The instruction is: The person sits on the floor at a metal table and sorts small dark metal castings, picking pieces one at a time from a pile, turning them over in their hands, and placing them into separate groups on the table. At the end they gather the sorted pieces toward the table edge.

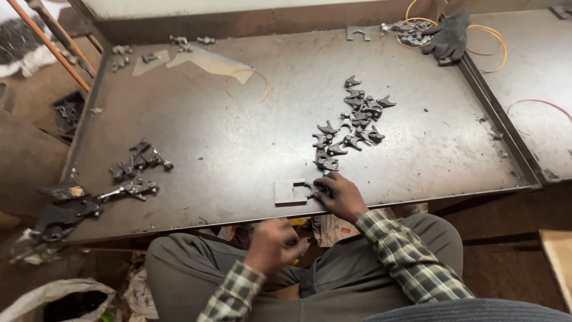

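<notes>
Two hands, right hand on notched plate, notch facing right

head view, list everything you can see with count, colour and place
metal table: one, dark, centre
small metal parts: a pile, dark grey, right of centre
assembled parts: a few, dark, left side
slotted flat plate: one, grey, near edge
wire loop: one, orange, far middle
glove: one, dark, far right
plastic sheet: one, clear, far left
right hand: on a part beside the plate
left hand: blurred, below table edge
</notes>
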